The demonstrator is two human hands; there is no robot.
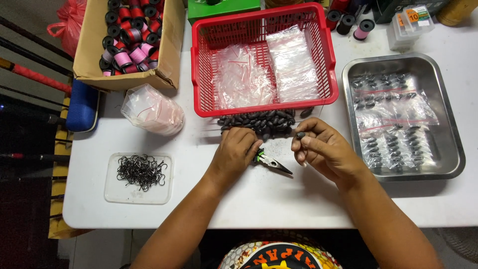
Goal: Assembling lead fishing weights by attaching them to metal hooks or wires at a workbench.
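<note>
We pinch a small dark oval weight (300, 135) in our right hand (323, 152), fingertips closed on it, just beside the pile of weights (261, 123) below the red basket (328, 55). Our left hand (236, 152) curls around the pliers (271, 163), jaws pointing right toward the weight.

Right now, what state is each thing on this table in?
Left hand: closed on pliers.
Right hand: pinching one dark sinker.
Red basket: holds clear bags.
Steel tray: holds filled bags.
Box: open, full of spools.
</note>
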